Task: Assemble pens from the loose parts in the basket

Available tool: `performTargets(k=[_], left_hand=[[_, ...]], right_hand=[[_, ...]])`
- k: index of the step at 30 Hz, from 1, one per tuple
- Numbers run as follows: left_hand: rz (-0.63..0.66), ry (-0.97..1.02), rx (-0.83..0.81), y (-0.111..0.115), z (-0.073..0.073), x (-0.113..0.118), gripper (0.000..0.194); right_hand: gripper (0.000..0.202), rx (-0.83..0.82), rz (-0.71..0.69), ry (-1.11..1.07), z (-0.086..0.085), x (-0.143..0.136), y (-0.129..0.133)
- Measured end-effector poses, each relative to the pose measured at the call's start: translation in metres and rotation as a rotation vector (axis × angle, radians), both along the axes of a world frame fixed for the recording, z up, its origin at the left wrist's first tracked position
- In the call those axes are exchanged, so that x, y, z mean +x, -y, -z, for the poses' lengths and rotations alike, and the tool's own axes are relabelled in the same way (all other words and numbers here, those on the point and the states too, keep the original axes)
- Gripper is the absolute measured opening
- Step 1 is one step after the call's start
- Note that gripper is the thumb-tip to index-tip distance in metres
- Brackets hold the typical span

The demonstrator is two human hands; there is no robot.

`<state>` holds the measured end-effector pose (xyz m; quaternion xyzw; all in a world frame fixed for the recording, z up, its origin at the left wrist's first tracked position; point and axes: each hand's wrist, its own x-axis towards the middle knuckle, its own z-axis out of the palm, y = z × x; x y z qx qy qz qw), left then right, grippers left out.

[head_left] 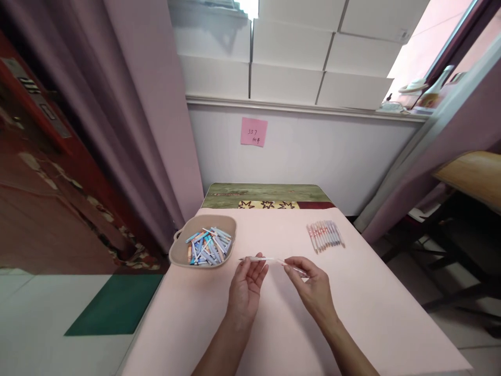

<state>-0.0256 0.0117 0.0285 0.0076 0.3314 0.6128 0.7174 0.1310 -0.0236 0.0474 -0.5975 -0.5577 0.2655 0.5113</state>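
My left hand (246, 284), palm up, holds a slim pen part (260, 259) between thumb and fingers, its dark tip pointing left. My right hand (311, 282) grips a clear pinkish pen barrel (299, 271). The inner ends of the two parts come close together between my hands; whether they touch is too small to tell. Left of my hands, a beige basket (178, 256) holds several blue, white, grey and orange pen pieces (209, 246). To the right, several pens (324, 236) lie side by side in a row.
Pale pink cloth (235, 350) covers the table, with a green patterned strip (266, 194) bare at its far edge. Behind it stands a white wall bearing a pink note (254, 131). Curtains hang at both sides, and a wooden tabletop (477, 175) is at the right.
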Motion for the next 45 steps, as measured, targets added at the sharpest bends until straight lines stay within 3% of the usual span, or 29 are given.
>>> performTargets(k=[4,14,26,32,39,43,45], left_hand=[[-0.002,-0.038,0.037,0.002,0.000,0.003,0.005],[-0.005,-0.152,0.088,0.010,-0.008,0.005,0.004],[0.005,-0.248,0.158,0.032,-0.024,0.009,0.011],[0.075,-0.273,0.211,0.051,-0.027,0.022,0.020],[0.083,-0.307,0.185,0.062,-0.034,0.038,0.018],[0.072,-0.328,0.173,0.068,-0.036,0.046,0.014],[0.070,-0.332,0.170,0.072,-0.038,0.050,0.013]], right_hand=[[0.019,0.061,0.029,0.158,-0.013,-0.001,0.006],[0.019,0.049,0.009,0.161,-0.012,0.001,0.009],[0.022,0.078,-0.018,0.177,-0.017,0.003,0.030],[0.025,0.085,-0.053,0.197,-0.020,0.006,0.045],[0.026,0.112,-0.055,0.256,-0.023,0.018,0.058],[0.004,0.118,-0.073,0.261,-0.023,0.026,0.066],[0.009,0.120,-0.066,0.274,-0.023,0.032,0.070]])
